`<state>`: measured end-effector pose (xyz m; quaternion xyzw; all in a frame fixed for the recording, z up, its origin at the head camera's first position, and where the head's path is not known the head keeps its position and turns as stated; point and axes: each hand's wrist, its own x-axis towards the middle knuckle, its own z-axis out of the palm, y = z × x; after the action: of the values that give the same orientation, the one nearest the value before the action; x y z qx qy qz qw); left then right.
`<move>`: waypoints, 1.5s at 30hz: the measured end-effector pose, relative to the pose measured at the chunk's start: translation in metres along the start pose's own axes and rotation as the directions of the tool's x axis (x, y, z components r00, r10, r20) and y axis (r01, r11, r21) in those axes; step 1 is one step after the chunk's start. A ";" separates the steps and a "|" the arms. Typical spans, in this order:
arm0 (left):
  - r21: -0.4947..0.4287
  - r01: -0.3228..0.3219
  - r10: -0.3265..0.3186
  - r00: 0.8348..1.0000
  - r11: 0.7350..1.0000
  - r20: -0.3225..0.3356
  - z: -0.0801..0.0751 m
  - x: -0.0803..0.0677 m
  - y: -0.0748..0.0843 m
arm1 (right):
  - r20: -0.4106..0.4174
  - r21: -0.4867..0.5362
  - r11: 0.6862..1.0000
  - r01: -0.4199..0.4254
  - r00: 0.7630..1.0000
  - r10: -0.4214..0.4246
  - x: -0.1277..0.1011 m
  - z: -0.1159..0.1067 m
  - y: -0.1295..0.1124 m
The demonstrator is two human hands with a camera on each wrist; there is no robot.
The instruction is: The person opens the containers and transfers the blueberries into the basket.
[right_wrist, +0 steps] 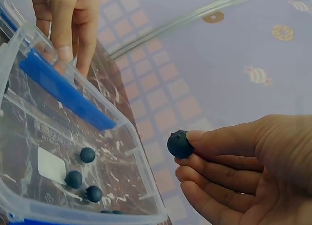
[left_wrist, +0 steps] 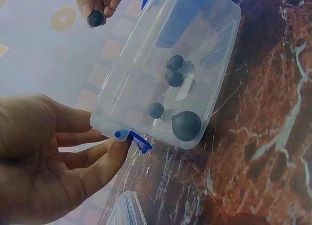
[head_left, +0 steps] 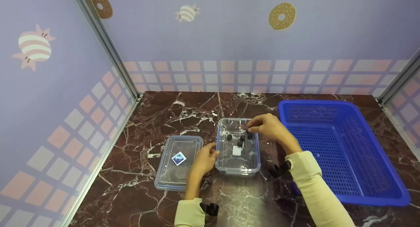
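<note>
A clear plastic box (head_left: 238,169) stands open on the marble table, with several dark blueberries (head_left: 242,138) and a white label (head_left: 237,150) on its floor. My left hand (head_left: 213,153) rests against the box's left wall, its straight fingers (left_wrist: 114,154) touching the blue clip (left_wrist: 139,141). Over the box's far right corner my right hand (head_left: 251,125) pinches one blueberry (right_wrist: 180,144) between thumb and fingertips; that berry (left_wrist: 95,18) also shows in the left wrist view. Loose berries (left_wrist: 174,78) lie inside the box (left_wrist: 195,20).
The box's clear lid (head_left: 178,161) with a blue diamond sticker lies flat just left of my left hand. A large blue mesh basket (head_left: 341,148) fills the right side of the table. Patterned walls close in the left, back and right.
</note>
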<state>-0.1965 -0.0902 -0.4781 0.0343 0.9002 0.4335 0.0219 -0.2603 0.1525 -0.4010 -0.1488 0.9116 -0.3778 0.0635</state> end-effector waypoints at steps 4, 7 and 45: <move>0.005 -0.010 0.010 1.000 1.000 -0.002 0.000 0.000 -0.001 | -0.031 0.000 1.000 0.010 0.999 -0.010 -0.001 -0.006 0.006; 0.022 -0.028 0.028 1.000 0.999 -0.009 0.000 0.000 -0.001 | -0.034 0.021 1.000 -0.005 0.999 0.005 -0.003 -0.010 0.010; 0.003 -0.033 0.033 0.999 0.999 -0.006 0.000 0.000 0.000 | -0.085 0.173 0.977 -0.123 0.987 0.139 -0.025 -0.059 0.067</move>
<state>-0.1962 -0.0908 -0.4783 0.0477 0.9002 0.4328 0.0121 -0.2655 0.2449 -0.4063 -0.0639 0.8865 -0.4548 0.0564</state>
